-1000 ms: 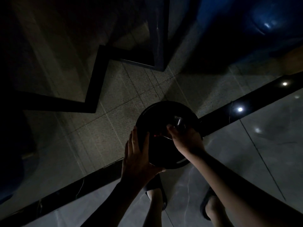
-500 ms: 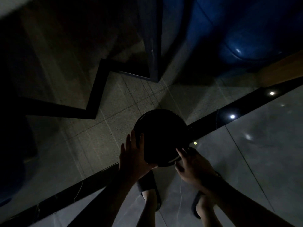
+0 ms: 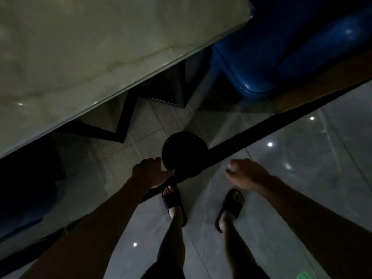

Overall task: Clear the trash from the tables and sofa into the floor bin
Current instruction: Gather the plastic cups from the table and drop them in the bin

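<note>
Left hand (image 3: pixel 151 173): fingers loosely extended, thumb stretched toward the round black floor bin (image 3: pixel 184 155) and overlapping its near-left rim; actual contact cannot be confirmed in the dim light. Nothing gripped.

Right hand (image 3: pixel 244 174): apart from the bin, off to its right, fingers loosely curled inward, palm down. A small pale spot shows at the fingertips; cannot tell whether it is an item or a floor reflection.

Both forearms reach forward and down from the lower frame edges, the left from lower left, the right from lower right, elbows out of view.

The bin stands on the tiled floor (image 3: pixel 302 178), straddling a black strip (image 3: pixel 251 135) inlaid across the tiles, just ahead of two feet in dark slide sandals (image 3: pixel 174 200). Its interior is solid black; contents not readable.

The pale marble-patterned bench (image 3: pixel 90 57) fills the upper left, its edge overhanging a dark zigzag base (image 3: pixel 120 129). A glossy blue sofa (image 3: pixel 281 57) sits at upper right, cut off by the frame. Scene very dark; the lower-left corner is unreadable.
</note>
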A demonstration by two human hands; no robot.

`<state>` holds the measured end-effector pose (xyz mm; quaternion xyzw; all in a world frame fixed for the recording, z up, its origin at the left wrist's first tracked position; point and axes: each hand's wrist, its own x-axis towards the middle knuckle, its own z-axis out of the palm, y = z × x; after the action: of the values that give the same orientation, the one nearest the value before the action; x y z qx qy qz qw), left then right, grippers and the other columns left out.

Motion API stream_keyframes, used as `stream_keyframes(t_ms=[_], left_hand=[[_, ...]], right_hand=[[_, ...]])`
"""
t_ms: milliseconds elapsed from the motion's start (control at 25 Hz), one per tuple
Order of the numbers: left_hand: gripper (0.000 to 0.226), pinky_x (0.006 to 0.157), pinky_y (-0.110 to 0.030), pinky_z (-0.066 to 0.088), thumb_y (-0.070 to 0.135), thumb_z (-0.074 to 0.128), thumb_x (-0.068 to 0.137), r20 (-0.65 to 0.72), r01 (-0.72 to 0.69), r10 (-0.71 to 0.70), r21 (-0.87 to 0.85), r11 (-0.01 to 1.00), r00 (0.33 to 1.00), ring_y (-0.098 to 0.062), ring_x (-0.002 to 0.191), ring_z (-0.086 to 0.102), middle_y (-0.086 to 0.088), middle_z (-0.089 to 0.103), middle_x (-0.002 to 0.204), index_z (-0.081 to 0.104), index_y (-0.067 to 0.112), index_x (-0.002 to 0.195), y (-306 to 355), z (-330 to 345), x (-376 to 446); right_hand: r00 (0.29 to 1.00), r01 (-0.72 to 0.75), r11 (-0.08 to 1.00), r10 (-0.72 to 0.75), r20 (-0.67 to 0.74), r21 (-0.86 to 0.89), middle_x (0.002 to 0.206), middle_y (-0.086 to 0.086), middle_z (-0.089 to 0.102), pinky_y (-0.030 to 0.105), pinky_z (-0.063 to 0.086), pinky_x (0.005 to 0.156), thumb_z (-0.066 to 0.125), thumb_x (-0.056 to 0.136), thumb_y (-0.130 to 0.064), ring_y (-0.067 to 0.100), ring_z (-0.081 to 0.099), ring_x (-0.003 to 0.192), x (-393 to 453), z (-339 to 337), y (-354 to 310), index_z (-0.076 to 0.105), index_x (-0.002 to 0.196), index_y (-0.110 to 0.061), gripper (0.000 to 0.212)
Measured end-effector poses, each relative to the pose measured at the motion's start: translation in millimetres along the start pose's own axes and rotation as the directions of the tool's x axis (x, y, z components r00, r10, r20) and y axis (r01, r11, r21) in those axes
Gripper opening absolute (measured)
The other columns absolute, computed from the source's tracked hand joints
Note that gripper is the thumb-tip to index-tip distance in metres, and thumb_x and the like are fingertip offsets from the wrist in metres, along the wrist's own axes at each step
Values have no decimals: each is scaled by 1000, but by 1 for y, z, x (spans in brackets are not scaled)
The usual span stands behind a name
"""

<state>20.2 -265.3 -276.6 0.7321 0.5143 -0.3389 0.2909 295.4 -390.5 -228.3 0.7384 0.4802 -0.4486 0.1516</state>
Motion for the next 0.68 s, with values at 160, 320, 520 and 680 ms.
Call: stream_keyframes(t_ms=[160,320,520,680], left_hand=[[72,99,-44,45,72,42,84,-28,31,-32,-39,999,999,-31,123,52,-9,58,134,51,20,132,7,-27,-66],[63,97,-40,44,63,43,89,19,49,-46,-146,988,999,-33,123,53,-12,55,137,50,19,134,17,-33,-138],[63,93,-35,45,64,42,89,94,27,-11,-178,984,996,-29,115,58,-10,60,131,56,19,130,29,-20,-217],[50,99,-39,47,52,43,95,71,-89,101,-165,982,992,-30,114,59,-11,64,126,62,15,122,50,1,-264]], right_hand=[[989,-86,981,105,-100,173,116,12,68,39,51,91,47,96,-42,29,63,105,-72,-26,0,61,118,-15,38],[985,-122,953,151,-86,276,111,11,67,35,51,81,51,94,-43,23,61,93,-150,-25,-4,61,115,-17,35],[966,-174,913,230,-113,369,122,14,65,35,49,93,52,95,-39,31,61,109,-232,-8,-5,65,116,-14,35],[976,-201,917,217,-8,344,127,15,64,37,47,100,48,98,-40,31,60,116,-284,29,10,63,124,-12,41]])
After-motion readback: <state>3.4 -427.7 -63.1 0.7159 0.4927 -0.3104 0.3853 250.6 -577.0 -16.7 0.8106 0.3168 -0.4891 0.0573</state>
